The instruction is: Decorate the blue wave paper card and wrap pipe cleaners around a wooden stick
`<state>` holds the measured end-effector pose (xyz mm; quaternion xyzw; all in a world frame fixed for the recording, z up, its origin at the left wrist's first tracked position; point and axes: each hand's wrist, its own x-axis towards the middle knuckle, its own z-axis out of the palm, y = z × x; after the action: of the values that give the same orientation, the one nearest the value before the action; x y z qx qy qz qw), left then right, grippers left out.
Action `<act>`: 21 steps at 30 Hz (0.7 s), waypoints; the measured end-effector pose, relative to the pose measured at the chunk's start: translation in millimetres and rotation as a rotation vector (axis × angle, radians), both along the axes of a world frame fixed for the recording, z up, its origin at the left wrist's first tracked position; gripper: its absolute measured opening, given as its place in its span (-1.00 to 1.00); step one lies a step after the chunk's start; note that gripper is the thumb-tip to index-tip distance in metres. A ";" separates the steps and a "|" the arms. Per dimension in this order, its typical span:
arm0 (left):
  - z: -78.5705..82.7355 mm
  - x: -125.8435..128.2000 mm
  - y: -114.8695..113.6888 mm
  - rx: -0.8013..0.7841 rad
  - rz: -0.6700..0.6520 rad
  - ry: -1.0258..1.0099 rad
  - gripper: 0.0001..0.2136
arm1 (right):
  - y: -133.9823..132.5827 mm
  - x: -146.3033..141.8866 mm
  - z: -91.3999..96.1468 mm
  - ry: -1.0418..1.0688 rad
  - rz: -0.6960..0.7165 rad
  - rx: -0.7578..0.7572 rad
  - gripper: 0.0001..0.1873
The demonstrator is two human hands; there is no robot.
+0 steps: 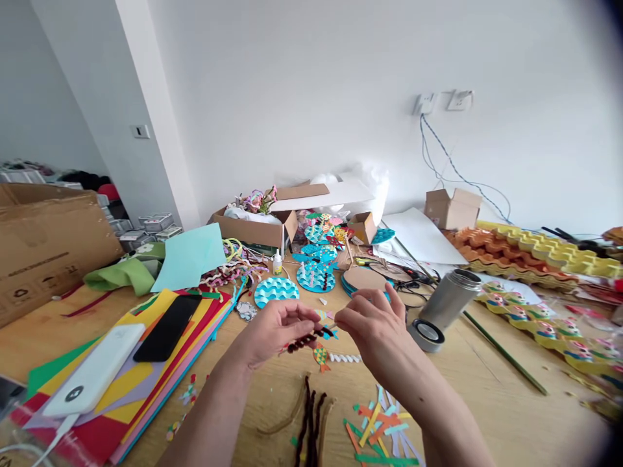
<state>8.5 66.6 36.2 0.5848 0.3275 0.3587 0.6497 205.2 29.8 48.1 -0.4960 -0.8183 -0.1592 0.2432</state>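
My left hand (pixel 280 332) is closed on a dark brown pipe cleaner (pixel 302 342) wound into a coil. The coil's loose end curls to the right, close under the fingertips of my right hand (pixel 372 318). That hand pinches thumb and forefinger together, its other fingers raised; a thin, pale bit shows at the pinch, too small to name. Just beyond the hands lie a small paper fish (pixel 320 355) and a white twisted strip (pixel 345 358). Straight dark brown pipe cleaners (pixel 310 421) and tan ones (pixel 326 428) lie on the table below the hands.
Cut paper strips (pixel 382 428) lie front right. A metal flask (pixel 448 301) stands beside its lid (pixel 427 335). Coloured sheets (pixel 160 383) bear a phone (pixel 168 327) and a white power bank (pixel 95 370) at left. Blue wavy discs (pixel 276 292) and egg trays (pixel 540 318) lie farther back.
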 end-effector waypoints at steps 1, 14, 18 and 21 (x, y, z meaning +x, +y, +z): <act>-0.6 1.1 -0.8 0.015 0.007 0.063 -0.72 | -1.4 -1.5 1.0 -0.028 0.003 -0.003 -0.74; -16.7 19.7 4.3 -0.061 0.128 -0.066 -0.68 | 6.1 -10.4 1.5 0.296 -0.010 0.209 -0.78; -15.6 21.5 5.4 -0.083 0.217 -0.155 -0.72 | 7.7 -16.4 0.7 0.592 0.036 -0.080 -0.90; -13.5 24.0 2.6 -0.093 0.211 -0.191 -0.76 | 9.9 -21.6 -1.9 0.687 0.026 -0.280 -0.87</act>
<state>32.5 69.2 22.7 0.4797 0.3399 0.4633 0.6631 183.6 39.6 46.2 -0.5384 -0.7091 0.1333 0.4353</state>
